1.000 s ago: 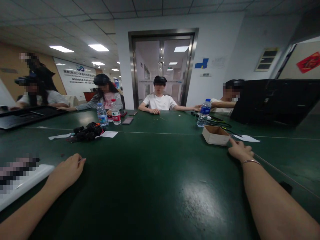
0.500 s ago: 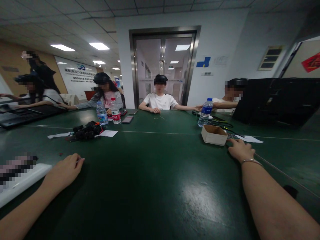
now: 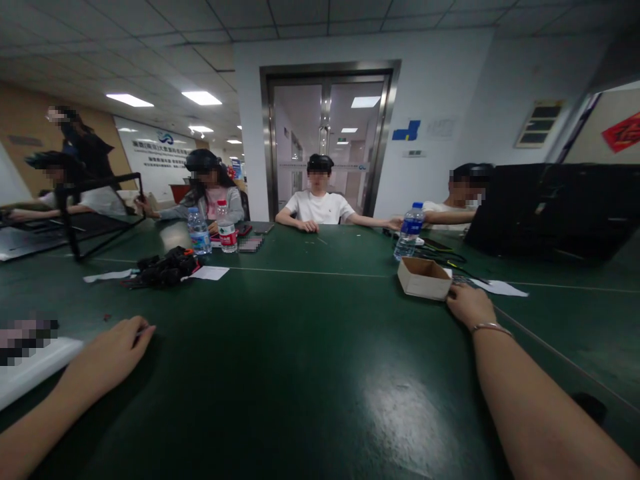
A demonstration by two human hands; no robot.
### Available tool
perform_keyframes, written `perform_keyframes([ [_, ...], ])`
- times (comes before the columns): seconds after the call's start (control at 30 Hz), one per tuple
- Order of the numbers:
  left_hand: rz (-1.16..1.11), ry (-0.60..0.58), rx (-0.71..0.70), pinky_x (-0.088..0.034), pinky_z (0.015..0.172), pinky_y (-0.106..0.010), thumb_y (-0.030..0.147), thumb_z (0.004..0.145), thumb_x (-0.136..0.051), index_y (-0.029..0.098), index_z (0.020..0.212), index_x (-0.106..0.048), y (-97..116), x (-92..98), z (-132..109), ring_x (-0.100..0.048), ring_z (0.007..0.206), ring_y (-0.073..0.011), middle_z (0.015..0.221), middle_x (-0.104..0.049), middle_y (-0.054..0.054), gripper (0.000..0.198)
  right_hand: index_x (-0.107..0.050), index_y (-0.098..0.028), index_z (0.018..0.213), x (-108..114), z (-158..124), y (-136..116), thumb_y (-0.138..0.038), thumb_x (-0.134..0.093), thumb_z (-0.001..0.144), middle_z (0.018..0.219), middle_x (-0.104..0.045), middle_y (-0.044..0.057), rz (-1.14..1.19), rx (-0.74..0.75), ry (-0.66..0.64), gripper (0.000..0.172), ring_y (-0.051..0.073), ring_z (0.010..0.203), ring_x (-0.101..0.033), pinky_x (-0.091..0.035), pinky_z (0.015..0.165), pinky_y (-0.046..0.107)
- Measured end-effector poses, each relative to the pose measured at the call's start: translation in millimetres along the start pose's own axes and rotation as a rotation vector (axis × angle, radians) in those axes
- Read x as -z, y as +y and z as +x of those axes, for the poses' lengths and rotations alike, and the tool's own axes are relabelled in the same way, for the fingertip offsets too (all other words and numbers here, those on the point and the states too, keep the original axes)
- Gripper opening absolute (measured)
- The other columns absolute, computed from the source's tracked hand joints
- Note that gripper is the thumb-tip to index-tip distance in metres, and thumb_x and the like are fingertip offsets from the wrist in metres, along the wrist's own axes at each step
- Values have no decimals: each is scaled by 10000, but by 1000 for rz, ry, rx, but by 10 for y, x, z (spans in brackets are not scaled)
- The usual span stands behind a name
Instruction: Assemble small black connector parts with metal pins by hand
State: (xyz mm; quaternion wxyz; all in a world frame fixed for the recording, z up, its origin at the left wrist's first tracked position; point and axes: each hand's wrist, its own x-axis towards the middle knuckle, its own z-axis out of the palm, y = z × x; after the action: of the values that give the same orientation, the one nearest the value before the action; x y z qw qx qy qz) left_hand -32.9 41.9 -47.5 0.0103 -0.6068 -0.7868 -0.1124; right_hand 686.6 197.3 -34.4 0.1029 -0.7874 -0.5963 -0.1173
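Note:
My left hand (image 3: 111,352) lies knuckles up on the dark green table (image 3: 310,373) at the near left. Its fingers are curled together, and something thin that I cannot make out shows at the fingertips. My right hand (image 3: 469,305), with a thin bracelet on the wrist, reaches forward at the right. Its bent fingers press against the near right corner of a small open cardboard box (image 3: 424,277). A water bottle with a blue label (image 3: 409,231) stands just behind the box.
A white pad (image 3: 35,363) lies beside my left forearm. A black bundle (image 3: 163,268) and paper slips lie at mid left, with two bottles (image 3: 199,231) behind. A black laptop lid (image 3: 550,208) stands at the right. Several people sit around the table, and one lifts a black frame (image 3: 95,213).
My right hand has closed in from one pointing finger to bent fingers against the box. At the far left, a person has raised a black frame off the table. My left hand stays put.

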Motion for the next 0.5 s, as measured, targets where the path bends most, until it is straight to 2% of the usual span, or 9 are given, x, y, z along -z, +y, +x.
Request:
perform_keyframes([
  [0.17, 16, 22, 7, -454, 768, -409, 492, 866, -260, 178, 943, -531, 32, 21, -27, -621, 852, -280, 971, -630, -134, 422, -674, -128, 1050, 190, -402, -147, -157, -426, 810, 1081, -583, 194, -10, -129, -19, 347, 293, 982, -577, -457, 813, 367],
  [0.27, 52, 11, 25, -457, 725, -411, 503, 872, -240, 171, 976, -506, 58, 56, -57, -626, 833, -297, 943, -631, -146, 437, -618, -142, 1147, 387, -748, -329, -149, -413, 818, 1088, -539, 186, -36, -106, -7, 388, 272, 956, -571, -461, 768, 360],
  [0.4, 93, -34, 40, -454, 735, -431, 488, 872, -248, 154, 1014, -506, 85, 151, -103, -630, 846, -323, 952, -638, -171, 446, -641, -187, 1114, 759, -1173, -480, -166, -347, 863, 1081, -552, 190, -140, -26, 66, 387, 338, 1020, -499, -418, 804, 484],
  [0.5, 95, -72, 84, -450, 789, -435, 521, 867, -249, 108, 1034, -516, 116, 245, -145, -629, 903, -338, 983, -637, -205, 519, -662, -243, 1090, 947, -1384, -351, -209, -335, 883, 1073, -595, 155, -139, -76, 106, 389, 382, 1065, -449, -357, 840, 565],
])
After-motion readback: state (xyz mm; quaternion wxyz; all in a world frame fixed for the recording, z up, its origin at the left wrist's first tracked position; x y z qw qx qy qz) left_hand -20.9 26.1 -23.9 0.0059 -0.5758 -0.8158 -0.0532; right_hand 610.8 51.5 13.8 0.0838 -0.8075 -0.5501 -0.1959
